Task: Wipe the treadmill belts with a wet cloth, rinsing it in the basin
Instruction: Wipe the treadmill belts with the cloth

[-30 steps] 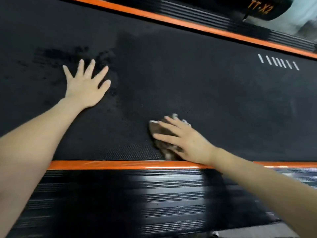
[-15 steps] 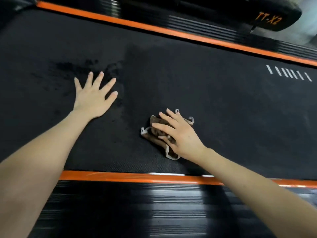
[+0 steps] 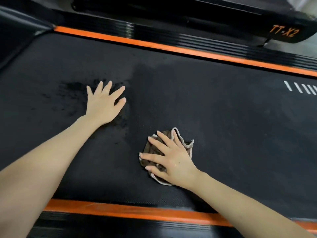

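Brown cloth (image 3: pixel 151 149), just one, lies bunched on the single black belt (image 3: pixel 223 126), mostly hidden beneath my right hand (image 3: pixel 175 160) with its straight, spread fingers, while my left hand (image 3: pixel 103 105) presses flat with fingers splayed, and the white marks (image 3: pixel 300 89) are cut off at the right edge.

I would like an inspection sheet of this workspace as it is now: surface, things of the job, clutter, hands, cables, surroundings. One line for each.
Surface: black textured treadmill belt, with darker, damp-looking patches at its left part.
Job's things: brown cloth with pale edging, bunched on the belt; basin not in view.
Clutter: nothing seen.
Hands: left hand flat on the belt, fingers spread; right hand presses on the cloth with straight fingers.
Cables: nothing seen.
Surroundings: orange stripes along both belt edges; ribbed black side rails beyond them; white marks on the belt at right; black housing lettered TT-X2, top right.
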